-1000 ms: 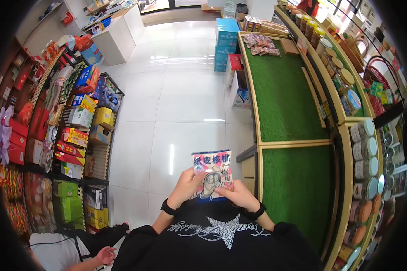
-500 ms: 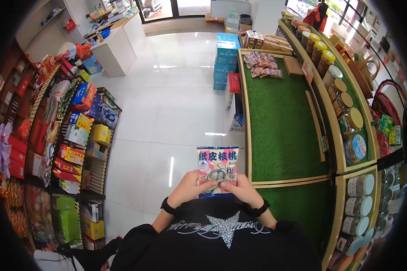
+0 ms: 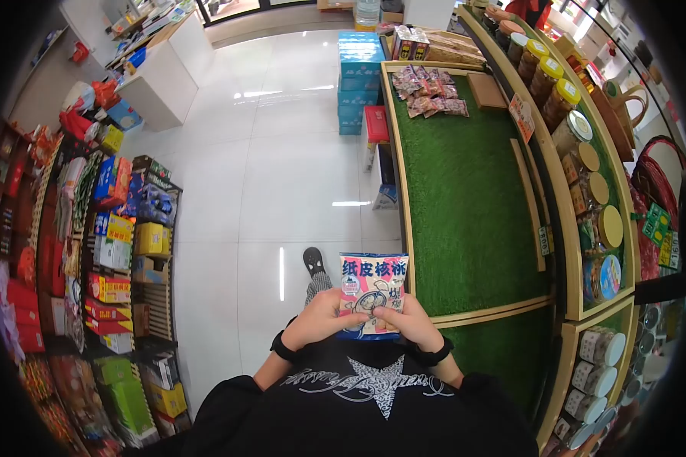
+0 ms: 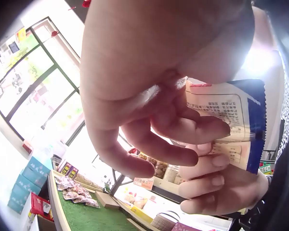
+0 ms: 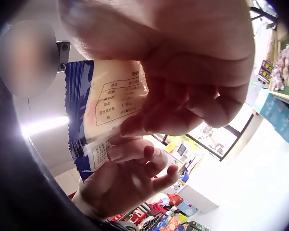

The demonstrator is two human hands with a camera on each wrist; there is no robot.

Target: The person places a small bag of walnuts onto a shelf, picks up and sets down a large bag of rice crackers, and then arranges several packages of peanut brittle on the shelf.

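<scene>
In the head view, a small walnut snack bag [image 3: 375, 278] with blue ends and a pink-and-cream printed front is upright before my chest. My left hand [image 3: 316, 316] grips its lower left side, thumb across the front. On the lower right side, my right hand [image 3: 411, 318] holds it the same way, the two thumbs close together. The left wrist view shows fingers curled behind the bag [image 4: 226, 103] against its printed back. From the right wrist, the bag's back [image 5: 115, 91] shows a boxed table of text and a blue crimped end.
To the right runs a wood-framed display stand covered in green turf [image 3: 465, 206], with packaged snacks [image 3: 432, 91] at its far end. Lidded jars [image 3: 545, 80] line the rack beyond. Blue cartons [image 3: 360, 80] stand beside it. Shelves of boxed goods [image 3: 114, 251] are on the left.
My left hand has shifted lower on the bag, which now faces up squarely, and both thumbs have come together. The view has moved; a shoe appears, and the person at lower left is gone.
</scene>
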